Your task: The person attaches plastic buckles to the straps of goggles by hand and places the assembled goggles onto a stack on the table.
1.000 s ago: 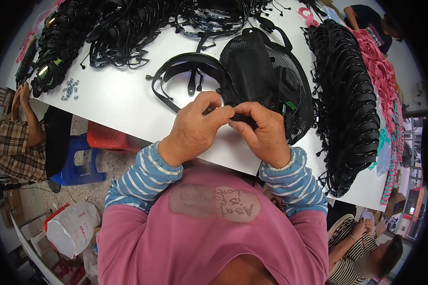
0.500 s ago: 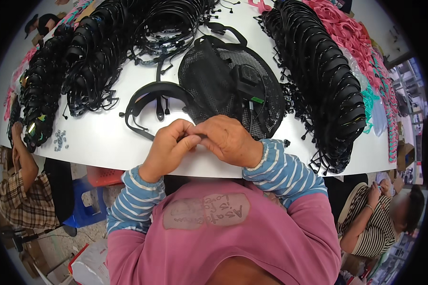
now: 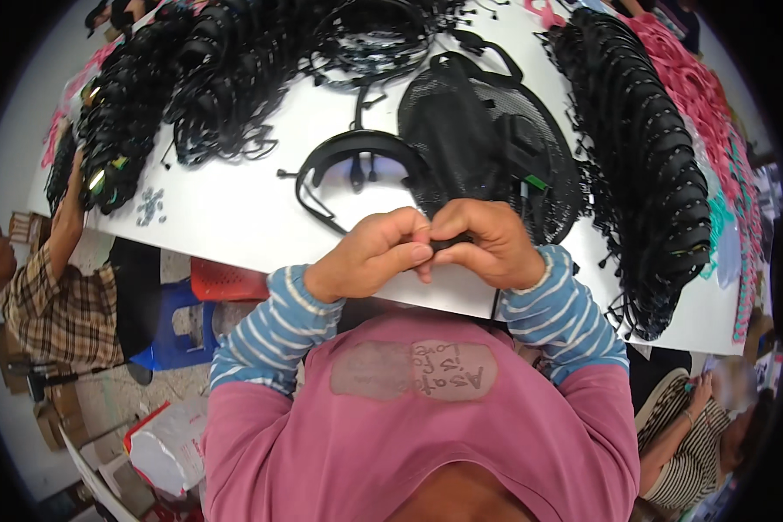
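Note:
My left hand (image 3: 370, 257) and my right hand (image 3: 483, 244) are pressed together over the near edge of the white table (image 3: 226, 217). Between their fingertips they pinch a small black part (image 3: 448, 245), mostly hidden by my fingers. Just beyond my hands a black curved headband frame (image 3: 344, 161) lies flat on the table. To its right sits a black mesh basket (image 3: 496, 139) with black parts inside.
Long heaps of black headband frames (image 3: 648, 148) line the right side, and more heaps (image 3: 209, 70) lie across the back left. Pink frames (image 3: 696, 87) lie at the far right. A person in a plaid shirt (image 3: 48, 296) reaches onto the table at the left. Another person (image 3: 696, 435) sits at lower right.
My hands stay joined on the small black part, and they have come a little nearer the table edge. The person at the left now reaches up to the heap of frames.

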`<action>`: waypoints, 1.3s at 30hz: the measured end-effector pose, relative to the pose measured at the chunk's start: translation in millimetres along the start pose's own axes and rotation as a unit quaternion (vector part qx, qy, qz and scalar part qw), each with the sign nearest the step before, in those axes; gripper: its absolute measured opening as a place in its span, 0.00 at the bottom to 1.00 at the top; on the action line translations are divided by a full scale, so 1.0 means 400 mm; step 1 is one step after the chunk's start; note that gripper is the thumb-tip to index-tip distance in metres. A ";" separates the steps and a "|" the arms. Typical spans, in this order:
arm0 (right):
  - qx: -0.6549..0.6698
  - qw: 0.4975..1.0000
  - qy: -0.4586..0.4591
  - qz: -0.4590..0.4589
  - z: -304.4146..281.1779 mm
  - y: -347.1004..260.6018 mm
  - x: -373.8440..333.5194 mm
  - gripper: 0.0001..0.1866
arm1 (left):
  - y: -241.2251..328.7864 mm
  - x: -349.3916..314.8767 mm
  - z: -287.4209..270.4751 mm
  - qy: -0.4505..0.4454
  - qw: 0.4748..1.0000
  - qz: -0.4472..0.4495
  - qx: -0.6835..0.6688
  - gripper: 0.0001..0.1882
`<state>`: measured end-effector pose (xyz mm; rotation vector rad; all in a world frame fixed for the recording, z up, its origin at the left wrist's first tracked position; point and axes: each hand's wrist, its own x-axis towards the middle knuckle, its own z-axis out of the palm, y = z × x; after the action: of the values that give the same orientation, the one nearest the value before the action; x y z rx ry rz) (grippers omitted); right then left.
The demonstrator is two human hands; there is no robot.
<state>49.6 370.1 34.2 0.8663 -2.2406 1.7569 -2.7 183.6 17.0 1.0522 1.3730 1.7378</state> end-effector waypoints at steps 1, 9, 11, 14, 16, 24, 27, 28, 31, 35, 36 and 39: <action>0.002 0.999 -0.032 0.003 -0.008 -0.002 0.002 0.07 | -0.006 -0.005 0.003 0.000 0.999 0.000 -0.046 0.05; 0.216 0.972 -0.032 0.091 -0.009 0.034 -0.009 0.07 | -0.034 -0.010 -0.009 0.026 0.996 0.088 0.021 0.03; 0.157 0.983 -0.032 0.091 -0.009 0.035 -0.008 0.08 | -0.019 -0.019 -0.021 0.065 0.980 0.111 0.154 0.02; 0.148 0.983 -0.047 0.101 0.001 0.023 0.000 0.09 | -0.014 -0.029 -0.029 0.051 0.949 0.211 0.229 0.05; 0.140 0.982 -0.038 0.119 0.003 0.027 -0.003 0.09 | -0.012 -0.035 -0.015 0.087 0.945 0.187 0.256 0.05; 0.068 0.981 0.032 0.177 0.005 0.026 -0.009 0.07 | -0.027 -0.034 0.015 0.187 0.898 0.107 0.384 0.06; 0.001 0.980 -0.019 0.198 0.010 0.011 0.004 0.06 | -0.031 -0.030 0.023 0.219 0.905 0.120 0.343 0.07; -0.012 0.984 -0.008 0.179 0.015 0.019 0.002 0.08 | -0.033 -0.027 0.026 0.225 0.908 0.124 0.329 0.08; -0.007 0.976 0.002 0.219 0.010 -0.008 0.017 0.07 | -0.020 -0.018 0.041 0.249 0.932 0.071 0.253 0.10; -0.012 0.980 0.021 0.198 0.018 -0.024 0.018 0.06 | -0.020 -0.007 0.053 0.313 0.920 0.085 0.221 0.10; 0.022 0.979 0.026 0.202 0.019 -0.010 0.009 0.06 | -0.017 -0.006 0.054 0.301 0.925 0.092 0.212 0.10; 0.130 0.969 -0.020 0.210 -0.001 -0.016 0.010 0.06 | -0.029 -0.003 0.047 0.253 0.938 0.148 0.183 0.10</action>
<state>49.6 368.1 41.6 0.4890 -2.3880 2.2739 15.2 193.1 7.6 1.0920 2.0044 2.1251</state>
